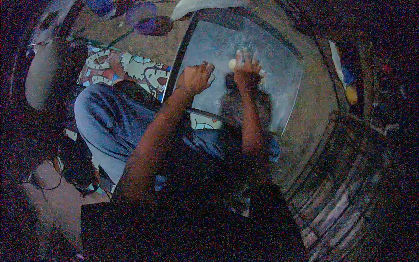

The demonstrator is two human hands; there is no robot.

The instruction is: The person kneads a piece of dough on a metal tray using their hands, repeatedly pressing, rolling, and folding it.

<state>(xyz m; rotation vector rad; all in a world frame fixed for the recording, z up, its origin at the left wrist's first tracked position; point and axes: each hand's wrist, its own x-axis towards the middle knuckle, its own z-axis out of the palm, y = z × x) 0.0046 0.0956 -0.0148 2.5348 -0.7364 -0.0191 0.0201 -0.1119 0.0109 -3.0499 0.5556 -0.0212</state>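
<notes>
Pretty dark, grainy shot, so any lettering around here is beyond me. The closest thing to a label is the print on the white, green and brown patterned mat (124, 65) on the left: cartoon-ish shapes with thick dark outlines.

Main thing is a small, pale cream, round-ended lump (231, 65) sitting on a flat grey board with a dark-edged rim (279, 87). It's around the middle of the board, mostly covered by a hand. The rounded end pokes out to the left, and there's some pale stuff on the hand's other side too, but I can't tell if that's the same piece, so no call on its long axis. The board itself lies skewed, its near edge sloping down to the right.

Right hand (248, 67) is laid out flat-ish, palm down over the lump, fingers spread a bit and pointing away from the body. Left hand (195, 77) is curled into a loose fist over the board's left side; can't tell if anything's tucked inside or if it's touching the surface. Bent knee in blue jeans (115, 113) just this side of the mat.
</notes>
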